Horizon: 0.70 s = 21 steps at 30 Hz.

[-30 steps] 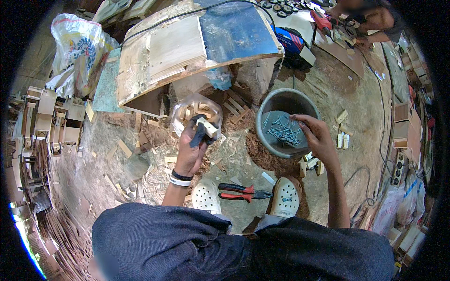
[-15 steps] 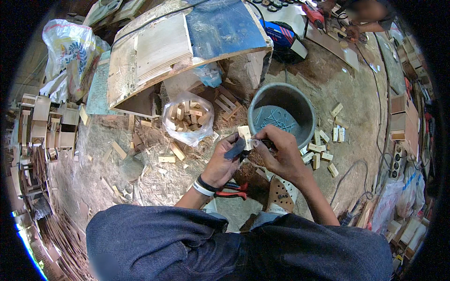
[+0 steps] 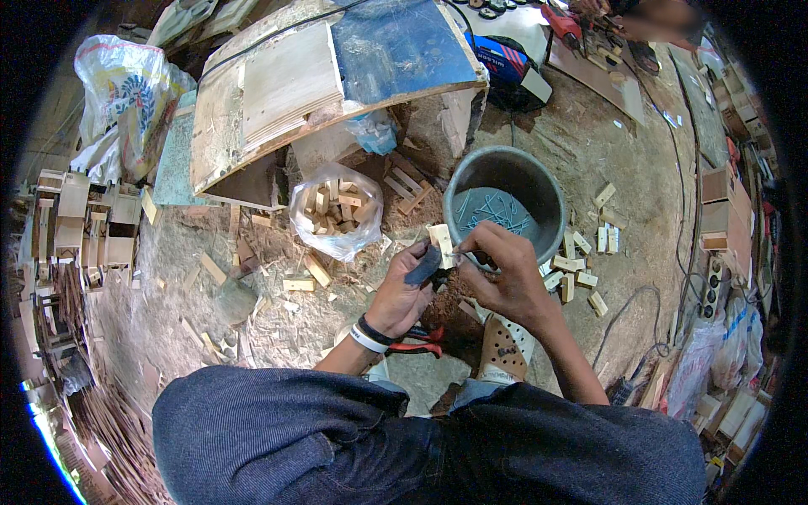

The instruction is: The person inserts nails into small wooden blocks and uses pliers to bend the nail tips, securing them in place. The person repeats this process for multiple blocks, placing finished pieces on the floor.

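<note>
I'm looking down on a dusty, stained floor [image 3: 581,151] that fills the middle of the frame, littered with pale shavings. At upper centre I have a low, worn wooden tabletop [image 3: 217,118] with a scuffed blue panel [image 3: 402,50]; a teal board [image 3: 175,172] leans by its left end. Stacked wooden boxes [image 3: 74,198] crowd the left edge, thin wood strips [image 3: 101,438] below them. More boxes [image 3: 729,210] line the right. I get a bright sliver of light [image 3: 49,450] at lower left.
</note>
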Available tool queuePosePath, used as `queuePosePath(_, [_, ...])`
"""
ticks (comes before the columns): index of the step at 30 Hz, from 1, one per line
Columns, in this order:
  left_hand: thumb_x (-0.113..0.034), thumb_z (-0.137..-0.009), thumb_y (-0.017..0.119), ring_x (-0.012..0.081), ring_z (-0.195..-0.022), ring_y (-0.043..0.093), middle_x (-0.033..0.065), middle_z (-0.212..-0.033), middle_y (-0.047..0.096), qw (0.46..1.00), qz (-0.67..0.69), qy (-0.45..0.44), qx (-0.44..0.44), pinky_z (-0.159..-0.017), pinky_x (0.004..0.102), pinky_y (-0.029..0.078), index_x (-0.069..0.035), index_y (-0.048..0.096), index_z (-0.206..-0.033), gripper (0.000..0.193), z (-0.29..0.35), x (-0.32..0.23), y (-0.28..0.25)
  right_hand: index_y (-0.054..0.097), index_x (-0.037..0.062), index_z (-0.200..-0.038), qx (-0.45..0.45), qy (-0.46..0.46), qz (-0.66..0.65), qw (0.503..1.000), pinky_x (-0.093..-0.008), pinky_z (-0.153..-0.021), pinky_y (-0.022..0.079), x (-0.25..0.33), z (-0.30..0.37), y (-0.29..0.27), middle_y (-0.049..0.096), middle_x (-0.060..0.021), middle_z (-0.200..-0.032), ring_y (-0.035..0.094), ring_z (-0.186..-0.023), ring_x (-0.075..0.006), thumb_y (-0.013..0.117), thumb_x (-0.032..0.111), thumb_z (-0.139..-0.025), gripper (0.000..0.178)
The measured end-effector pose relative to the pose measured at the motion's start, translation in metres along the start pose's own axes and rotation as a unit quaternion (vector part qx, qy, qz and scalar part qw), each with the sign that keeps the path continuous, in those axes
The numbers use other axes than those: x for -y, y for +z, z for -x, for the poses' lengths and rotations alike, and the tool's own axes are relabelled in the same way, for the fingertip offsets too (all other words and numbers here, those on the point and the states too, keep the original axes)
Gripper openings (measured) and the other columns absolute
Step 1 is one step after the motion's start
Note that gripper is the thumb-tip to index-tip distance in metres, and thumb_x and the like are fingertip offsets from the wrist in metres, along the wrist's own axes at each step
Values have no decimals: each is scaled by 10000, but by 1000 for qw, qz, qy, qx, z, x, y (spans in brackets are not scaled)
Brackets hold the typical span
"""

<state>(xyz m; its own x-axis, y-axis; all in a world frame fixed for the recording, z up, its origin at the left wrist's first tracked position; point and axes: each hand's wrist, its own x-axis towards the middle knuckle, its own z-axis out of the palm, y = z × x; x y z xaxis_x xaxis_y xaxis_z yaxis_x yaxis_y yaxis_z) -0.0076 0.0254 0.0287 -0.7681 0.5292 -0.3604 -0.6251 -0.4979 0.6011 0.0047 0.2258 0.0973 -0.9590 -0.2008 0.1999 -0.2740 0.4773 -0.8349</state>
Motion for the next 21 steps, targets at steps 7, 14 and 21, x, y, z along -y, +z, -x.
queuePosePath(7, [-7, -928, 774, 126, -1024, 699, 83, -1140, 751, 963, -230, 134, -51, -935, 289, 570, 29, 713, -1199, 281, 7, -10, 8, 565, 15, -1010, -17, -15, 78, 997, -459, -682, 482, 3, 2, 8, 574, -173, -868, 613, -800, -395, 686, 46, -876, 184])
queuePosePath(14, [-9, -925, 780, 122, -1041, 695, 78, -1151, 752, 985, -125, 110, -45, -957, 283, 556, 23, 711, -1221, 306, 5, -11, 12, 590, 2, -971, -20, 105, -40, 994, -389, -650, 478, 10, 5, 7, 587, -142, -799, 612, -703, -273, 695, 29, -898, 130])
queuePosePath(21, [5, -931, 765, 121, -1102, 678, 75, -1237, 725, 990, -54, 122, -39, -993, 288, 540, 9, 638, -1339, 426, 6, -7, 10, 603, -3, -949, -157, 49, -27, 986, -352, -590, 452, 14, 1, 20, 570, -122, -763, 568, -626, -230, 710, -26, -884, 127])
